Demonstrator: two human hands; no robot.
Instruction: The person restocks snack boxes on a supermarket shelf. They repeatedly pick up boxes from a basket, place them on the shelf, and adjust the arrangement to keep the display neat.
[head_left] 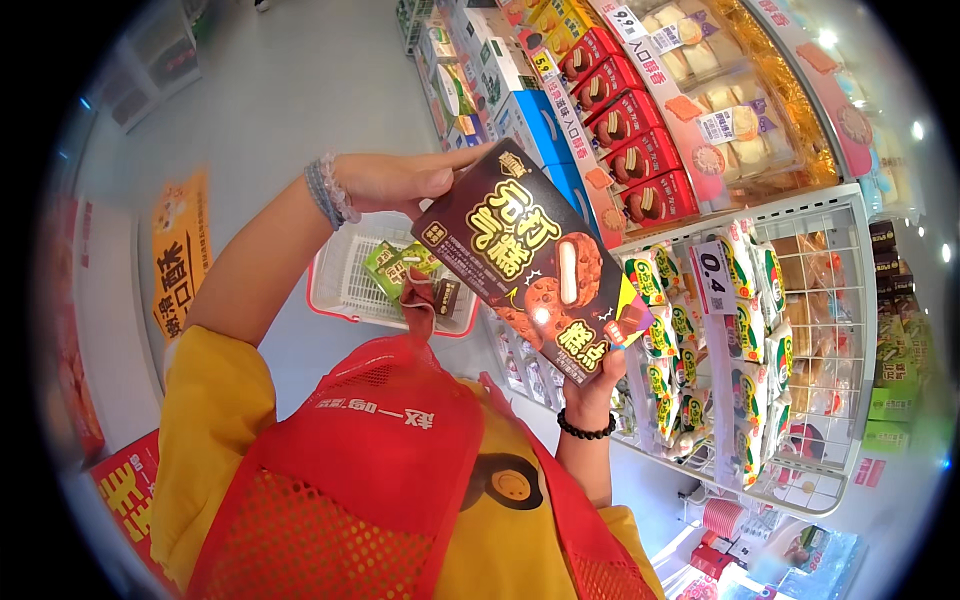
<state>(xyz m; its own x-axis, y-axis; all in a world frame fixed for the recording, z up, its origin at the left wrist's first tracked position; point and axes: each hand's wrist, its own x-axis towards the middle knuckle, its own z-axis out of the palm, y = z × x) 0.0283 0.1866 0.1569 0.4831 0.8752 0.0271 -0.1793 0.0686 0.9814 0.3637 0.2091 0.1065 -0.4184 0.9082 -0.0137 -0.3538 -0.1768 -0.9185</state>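
A dark brown snack box (470,240) with pictures of chocolate-coated cakes is held up in front of me, tilted down to the right. My left hand (395,184), with pale bracelets at the wrist, grips its upper left end, thumb on the front face. At its lower right end my right hand (600,378), wearing a black bead bracelet, pinches the corner. The fingers behind the box are hidden. Below the left wrist is a white shopping basket (335,285) with a red rim, holding green packets (385,270) and a small dark pack (448,297).
Red snack boxes (635,160) line the shelf beyond the box, with clear trays of pale pastries (735,120) behind. A white wire rack (860,330) holds several small white-and-green packets (745,390) at the right. A yellow sign (180,255) stands at the left on grey floor (270,110).
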